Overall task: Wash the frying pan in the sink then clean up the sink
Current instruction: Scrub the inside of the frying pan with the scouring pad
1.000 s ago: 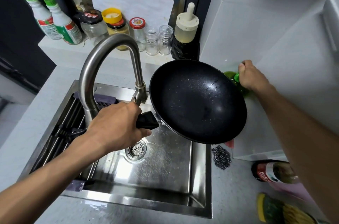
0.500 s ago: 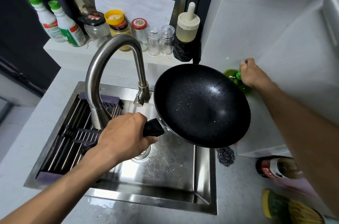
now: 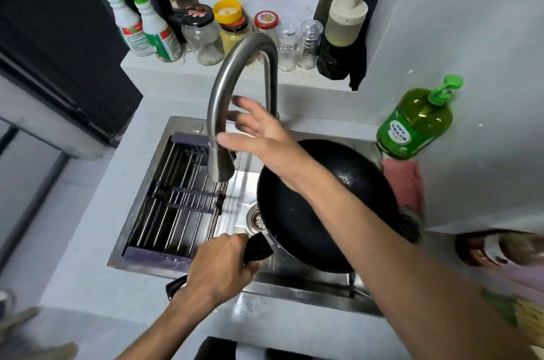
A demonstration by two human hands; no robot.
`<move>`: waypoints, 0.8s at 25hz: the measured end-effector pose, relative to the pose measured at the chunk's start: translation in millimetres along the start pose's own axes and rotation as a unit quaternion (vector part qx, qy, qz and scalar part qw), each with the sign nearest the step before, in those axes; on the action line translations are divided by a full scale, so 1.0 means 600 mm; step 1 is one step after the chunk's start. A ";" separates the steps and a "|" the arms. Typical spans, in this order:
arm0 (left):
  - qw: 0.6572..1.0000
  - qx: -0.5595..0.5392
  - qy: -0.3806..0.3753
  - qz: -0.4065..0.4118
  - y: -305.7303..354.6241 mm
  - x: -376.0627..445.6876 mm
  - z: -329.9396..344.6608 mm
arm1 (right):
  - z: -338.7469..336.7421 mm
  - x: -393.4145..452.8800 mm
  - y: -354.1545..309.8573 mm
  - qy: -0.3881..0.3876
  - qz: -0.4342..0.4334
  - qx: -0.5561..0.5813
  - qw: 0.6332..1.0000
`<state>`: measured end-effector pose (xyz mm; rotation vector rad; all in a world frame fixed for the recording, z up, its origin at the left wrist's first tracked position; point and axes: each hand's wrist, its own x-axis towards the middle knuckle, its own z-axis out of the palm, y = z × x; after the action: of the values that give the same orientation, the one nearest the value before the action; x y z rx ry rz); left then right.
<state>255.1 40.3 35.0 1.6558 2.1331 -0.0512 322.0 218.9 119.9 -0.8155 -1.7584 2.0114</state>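
at centre frame, the frying pan (image 3: 309, 212) sits low in the sink (image 3: 141, 212), right of the drain (image 3: 257, 219) — its far side is crossed by the right forearm and its handle mostly covered by the left hand (image 3: 219, 267), whose fingers curl round the black grip. the right hand (image 3: 262, 135) is spread, fingers straight, holding nothing, beside the faucet (image 3: 235, 94) neck; whether it touches the metal cannot be told. the faucet hides part of the jars (image 3: 217, 29) on the ledge in the upper centre. a drying rack (image 3: 176, 200) fills the left of the sink. at right, a green soap bottle (image 3: 415, 121) stands against the wall, with a pink cloth (image 3: 403, 183) below it and a dark scourer (image 3: 407, 227) partly behind the pan rim. the lower right corner is motion-blurred; a bottle (image 3: 482, 250) there is hard to make out, and a dark shape at the bottom edge is cut off.

compared with half a second ago: the pan was held up, tilted over the sink, and now lies lower; the right hand was on the soap bottle's pump and has crossed to the faucet — the bottle now shows in full.
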 end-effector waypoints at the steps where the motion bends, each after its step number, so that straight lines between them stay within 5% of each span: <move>1: 1.000 0.003 -0.003 0.005 -0.016 -0.004 0.008 | 0.027 0.019 -0.006 -0.003 0.009 0.014 1.000; 7: 0.998 -0.015 -0.046 0.027 -0.109 0.004 0.049 | -0.025 -0.052 0.023 0.196 -0.021 0.038 0.980; 14: 0.997 -0.013 -0.068 0.042 -0.145 0.075 0.129 | -0.181 -0.081 0.032 0.395 -0.031 -0.149 0.906; 18: 0.996 -0.015 -0.088 0.017 -0.139 0.111 0.187 | -0.208 -0.141 0.164 0.497 0.012 -0.090 0.863; 20: 0.996 -0.004 -0.090 -0.002 -0.130 0.129 0.212 | -0.226 -0.184 0.260 0.563 0.113 -0.108 0.812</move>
<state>207.8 52.0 -125.8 1.5791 1.9993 -0.1846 509.1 231.3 -20.5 -1.8438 -1.1504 0.9357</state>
